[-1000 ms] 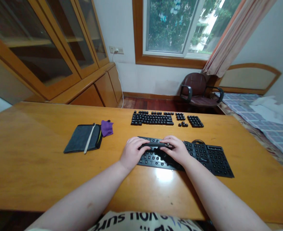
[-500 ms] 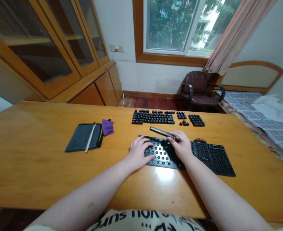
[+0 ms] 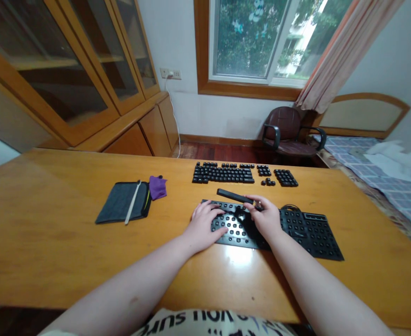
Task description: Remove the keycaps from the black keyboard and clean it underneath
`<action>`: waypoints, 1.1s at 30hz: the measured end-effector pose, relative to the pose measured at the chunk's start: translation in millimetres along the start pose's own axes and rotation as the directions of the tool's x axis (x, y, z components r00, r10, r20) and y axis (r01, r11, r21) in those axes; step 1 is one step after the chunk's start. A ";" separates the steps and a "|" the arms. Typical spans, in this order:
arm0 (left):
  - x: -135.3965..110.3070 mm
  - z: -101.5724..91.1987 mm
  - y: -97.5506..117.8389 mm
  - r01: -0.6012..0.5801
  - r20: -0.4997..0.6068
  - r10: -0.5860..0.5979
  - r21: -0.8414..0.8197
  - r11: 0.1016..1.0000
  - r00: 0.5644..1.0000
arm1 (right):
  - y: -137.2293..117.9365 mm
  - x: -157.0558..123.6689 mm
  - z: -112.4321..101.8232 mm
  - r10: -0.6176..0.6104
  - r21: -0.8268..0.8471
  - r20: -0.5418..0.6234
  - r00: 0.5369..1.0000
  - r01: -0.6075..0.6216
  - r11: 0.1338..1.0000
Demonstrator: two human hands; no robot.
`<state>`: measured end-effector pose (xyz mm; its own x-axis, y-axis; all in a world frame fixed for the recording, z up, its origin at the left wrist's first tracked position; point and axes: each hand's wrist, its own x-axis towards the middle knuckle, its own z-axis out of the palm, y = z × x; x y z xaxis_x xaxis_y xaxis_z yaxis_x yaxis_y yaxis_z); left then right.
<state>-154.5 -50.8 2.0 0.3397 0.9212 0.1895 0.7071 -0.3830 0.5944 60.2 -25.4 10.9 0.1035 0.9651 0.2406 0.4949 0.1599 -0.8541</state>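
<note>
On the glossy wooden desk (image 3: 51,242), right hand (image 3: 266,218) pinched a long black spacebar keycap (image 3: 235,196); left hand (image 3: 205,225) lay flat, fingers loose, on the stripped black keyboard frame (image 3: 306,231).

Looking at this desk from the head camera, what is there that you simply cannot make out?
- Middle of the keyboard base: covered by the left hand and right hand.
- Spacebar keycap: its right end is hidden in the right hand.
- Legends on the removed keycaps: too small.
- Shirt lettering: cut off by the bottom edge.
</note>
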 end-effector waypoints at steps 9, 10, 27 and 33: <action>14.4 7.0 -23.0 0.019 -0.303 -0.087 -0.220 0.975 0.949 | -12.3 60.3 -4.3 -0.278 -0.328 0.046 0.959 0.278 0.903; 15.7 7.5 -25.4 0.030 -0.319 -0.114 -0.255 0.966 0.941 | -11.8 71.8 0.2 -0.261 -0.371 0.076 0.962 0.270 0.888; 21.7 4.8 -33.0 0.132 -0.310 -0.309 -0.481 0.867 0.899 | -1.2 88.6 50.6 0.014 -0.740 0.327 0.945 0.247 0.626; 21.7 3.8 -32.6 0.138 -0.311 -0.319 -0.487 0.863 0.895 | -10.4 88.0 56.2 -0.063 -0.732 0.416 0.907 0.375 0.569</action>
<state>-167.8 -18.6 -16.3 -0.1141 0.9680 0.2233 0.3550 -0.1703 0.9192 15.7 69.5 15.1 -0.2961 0.9518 0.0802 0.9518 0.3010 -0.0580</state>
